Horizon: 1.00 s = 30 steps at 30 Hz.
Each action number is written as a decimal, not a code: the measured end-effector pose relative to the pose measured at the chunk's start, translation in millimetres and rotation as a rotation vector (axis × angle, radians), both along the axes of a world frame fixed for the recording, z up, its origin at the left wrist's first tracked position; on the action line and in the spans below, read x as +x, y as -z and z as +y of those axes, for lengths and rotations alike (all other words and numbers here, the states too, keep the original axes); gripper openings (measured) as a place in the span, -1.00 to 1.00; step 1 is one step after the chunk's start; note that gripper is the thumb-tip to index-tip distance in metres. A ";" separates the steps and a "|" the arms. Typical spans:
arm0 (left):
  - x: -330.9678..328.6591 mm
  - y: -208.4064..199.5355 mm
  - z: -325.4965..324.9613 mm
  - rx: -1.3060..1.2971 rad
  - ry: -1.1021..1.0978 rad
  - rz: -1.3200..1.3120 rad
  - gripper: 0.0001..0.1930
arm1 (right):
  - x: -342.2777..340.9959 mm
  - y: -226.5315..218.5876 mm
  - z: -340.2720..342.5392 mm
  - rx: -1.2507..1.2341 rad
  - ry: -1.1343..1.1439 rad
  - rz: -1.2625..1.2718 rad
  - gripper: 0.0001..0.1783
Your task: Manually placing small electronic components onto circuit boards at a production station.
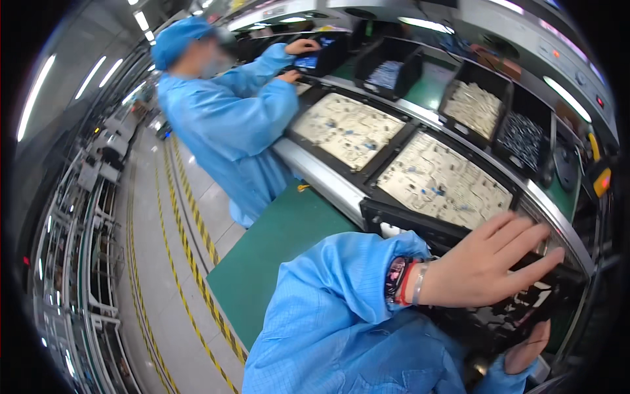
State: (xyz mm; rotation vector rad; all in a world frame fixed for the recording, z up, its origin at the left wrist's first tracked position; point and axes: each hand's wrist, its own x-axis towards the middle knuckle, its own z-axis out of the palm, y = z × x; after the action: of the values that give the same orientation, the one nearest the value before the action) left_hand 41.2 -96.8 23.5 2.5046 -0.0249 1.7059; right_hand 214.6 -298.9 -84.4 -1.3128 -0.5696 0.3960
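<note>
My left hand [482, 262] reaches out with its fingers spread over a black frame-like fixture [489, 318], which has light patches or cutouts in it. Beyond the fingertips runs the metal rail of the line. At the lower right my right hand [528, 348] grips the near edge of the same fixture, its thumb showing and its other fingers mostly hidden. The fixture is tilted and partly covered by my left hand and sleeve. Just beyond it lies a pale circuit board panel [443, 177] in a black carrier, with small blue and dark parts on it.
Another board panel [348, 128] sits farther along the line, where a co-worker [223, 111] in blue stands. Black bins of pale parts [472, 108], dark metal parts [523, 141] and bluish parts [386, 73] line the far side. A green tabletop [262, 256] lies left.
</note>
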 end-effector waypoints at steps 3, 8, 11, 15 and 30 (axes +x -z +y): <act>-7.7 -5.2 19.0 -0.143 0.050 0.087 -0.39 | 49.9 9.4 -46.3 0.039 0.215 0.188 -0.60; 5.7 50.8 44.1 -0.911 0.212 0.535 -0.26 | 113.8 6.2 -68.8 -0.146 0.379 0.422 -0.48; 31.5 71.4 38.5 -0.992 0.547 0.762 -0.27 | 149.0 9.1 -72.2 -0.151 0.272 0.556 -0.57; 71.9 74.8 35.2 -1.446 0.726 0.763 -0.28 | 192.8 4.9 -78.6 -0.235 0.173 0.663 -0.65; 113.8 128.4 49.4 -1.417 0.551 0.980 -0.28 | 271.2 57.1 -38.8 -0.284 0.053 0.518 -0.66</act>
State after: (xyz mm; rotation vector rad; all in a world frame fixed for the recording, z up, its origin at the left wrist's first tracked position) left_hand 155.0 -47.4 -104.9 1.6006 0.3751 -0.0280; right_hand 485.8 -337.8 -141.5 -1.4201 -0.0431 0.7641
